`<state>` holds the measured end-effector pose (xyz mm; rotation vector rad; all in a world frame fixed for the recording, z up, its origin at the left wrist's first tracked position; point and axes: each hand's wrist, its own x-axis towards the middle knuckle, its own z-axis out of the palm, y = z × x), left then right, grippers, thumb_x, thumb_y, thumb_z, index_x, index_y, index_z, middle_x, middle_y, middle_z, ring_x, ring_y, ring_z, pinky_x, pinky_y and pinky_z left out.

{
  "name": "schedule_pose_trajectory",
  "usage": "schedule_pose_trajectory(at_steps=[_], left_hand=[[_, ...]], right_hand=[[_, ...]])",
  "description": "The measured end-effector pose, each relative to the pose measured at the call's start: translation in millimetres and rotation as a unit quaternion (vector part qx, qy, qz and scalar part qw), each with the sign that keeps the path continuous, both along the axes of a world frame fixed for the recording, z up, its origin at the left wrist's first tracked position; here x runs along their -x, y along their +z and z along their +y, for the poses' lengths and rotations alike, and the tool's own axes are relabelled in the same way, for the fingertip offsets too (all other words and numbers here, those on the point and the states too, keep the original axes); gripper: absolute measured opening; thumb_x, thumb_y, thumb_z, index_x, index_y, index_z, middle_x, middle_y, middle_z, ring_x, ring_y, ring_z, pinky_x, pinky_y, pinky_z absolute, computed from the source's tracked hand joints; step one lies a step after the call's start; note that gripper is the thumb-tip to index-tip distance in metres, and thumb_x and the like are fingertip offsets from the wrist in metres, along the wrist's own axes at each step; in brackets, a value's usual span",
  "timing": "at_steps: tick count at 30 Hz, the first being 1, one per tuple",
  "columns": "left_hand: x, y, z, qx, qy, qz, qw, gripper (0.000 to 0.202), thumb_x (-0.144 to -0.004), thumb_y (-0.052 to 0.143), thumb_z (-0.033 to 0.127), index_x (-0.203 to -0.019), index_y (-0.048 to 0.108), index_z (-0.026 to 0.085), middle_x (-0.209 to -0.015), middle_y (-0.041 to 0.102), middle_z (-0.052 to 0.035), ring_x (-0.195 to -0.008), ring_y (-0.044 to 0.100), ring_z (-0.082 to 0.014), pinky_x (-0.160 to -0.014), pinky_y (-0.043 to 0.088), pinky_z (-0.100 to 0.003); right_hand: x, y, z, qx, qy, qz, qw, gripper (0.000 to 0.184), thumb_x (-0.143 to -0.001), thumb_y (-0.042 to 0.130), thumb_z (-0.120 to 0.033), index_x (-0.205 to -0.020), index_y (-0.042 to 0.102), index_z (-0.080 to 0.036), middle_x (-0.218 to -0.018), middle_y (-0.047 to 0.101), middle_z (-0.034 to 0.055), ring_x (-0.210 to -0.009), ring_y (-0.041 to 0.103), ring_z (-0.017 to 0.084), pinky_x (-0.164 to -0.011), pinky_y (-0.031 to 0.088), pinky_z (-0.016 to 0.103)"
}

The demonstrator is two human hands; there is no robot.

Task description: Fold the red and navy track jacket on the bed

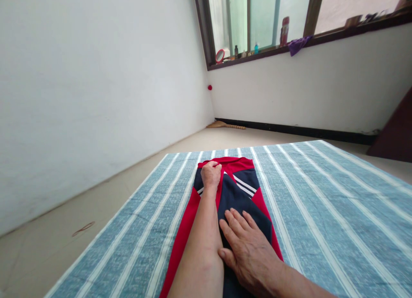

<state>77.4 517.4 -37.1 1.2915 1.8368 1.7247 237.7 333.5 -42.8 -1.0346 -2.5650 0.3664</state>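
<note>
A red and navy jacket with white stripes lies folded lengthwise on a table covered with a blue and white striped cloth. My left hand is closed in a fist at the jacket's far end, gripping the fabric near its red edge. Closer to me, my right hand rests flat on the navy part with fingers spread. My left forearm crosses over the jacket's left half and hides some of it. The near end of the jacket runs out of view at the bottom.
White walls meet in a corner beyond the table. On the window sill stand a reddish bottle, a small round mirror and a purple cloth. A broom lies on the floor. A dark red panel stands at the right.
</note>
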Motion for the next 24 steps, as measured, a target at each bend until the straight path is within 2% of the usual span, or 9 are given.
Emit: schedule_pose_trajectory(at_steps=[4,12,19,22,24], left_hand=[[-0.5,-1.5,1.4,-0.009,-0.001,-0.005,1.0,0.007,-0.056,0.071,0.016,-0.057,0.067,0.022,-0.055,0.062,-0.0009,-0.068,0.061,-0.0215,-0.074,0.044,-0.03],[-2.4,-3.4,-1.1,-0.023,-0.012,-0.057,0.998,0.006,-0.061,0.07,0.019,-0.067,0.068,0.018,-0.055,0.061,0.0033,-0.058,0.058,-0.0154,-0.061,0.044,-0.025],[-5.7,1.3,-6.0,-0.009,-0.038,-0.089,0.995,0.012,-0.078,0.069,0.02,-0.07,0.062,0.014,-0.059,0.059,0.006,-0.054,0.055,-0.0109,-0.058,0.046,-0.026],[-5.9,1.0,-5.3,-0.02,-0.042,-0.094,0.994,0.005,-0.072,0.068,0.014,-0.071,0.064,0.015,-0.056,0.058,0.0065,-0.051,0.054,-0.0107,-0.055,0.044,-0.023],[-5.8,0.4,-4.2,-0.032,-0.045,-0.095,0.994,0.009,-0.068,0.066,0.013,-0.076,0.066,0.015,-0.054,0.058,0.0062,-0.05,0.053,-0.0108,-0.052,0.041,-0.022]], right_hand=[[-0.2,1.9,-0.6,0.006,0.001,-0.001,1.0,0.057,-0.098,0.032,-0.049,-0.14,0.043,-0.012,-0.147,0.034,0.0165,-0.137,0.027,0.031,-0.111,0.021,0.053],[-1.2,5.0,-0.7,0.016,0.009,-0.01,1.0,0.058,-0.099,0.03,-0.049,-0.141,0.041,-0.011,-0.147,0.031,0.018,-0.137,0.024,0.032,-0.111,0.02,0.054],[-1.1,6.3,-0.9,0.023,0.005,-0.014,1.0,0.057,-0.099,0.03,-0.048,-0.141,0.041,-0.012,-0.148,0.031,0.0171,-0.138,0.024,0.031,-0.112,0.019,0.053],[-1.1,5.9,-0.4,0.026,0.008,-0.016,1.0,0.058,-0.098,0.031,-0.049,-0.141,0.041,-0.011,-0.148,0.031,0.0175,-0.138,0.024,0.031,-0.111,0.018,0.053],[-1.1,5.6,0.0,0.028,0.01,-0.016,0.999,0.058,-0.098,0.031,-0.049,-0.141,0.041,-0.011,-0.148,0.031,0.0175,-0.137,0.024,0.032,-0.111,0.019,0.054]])
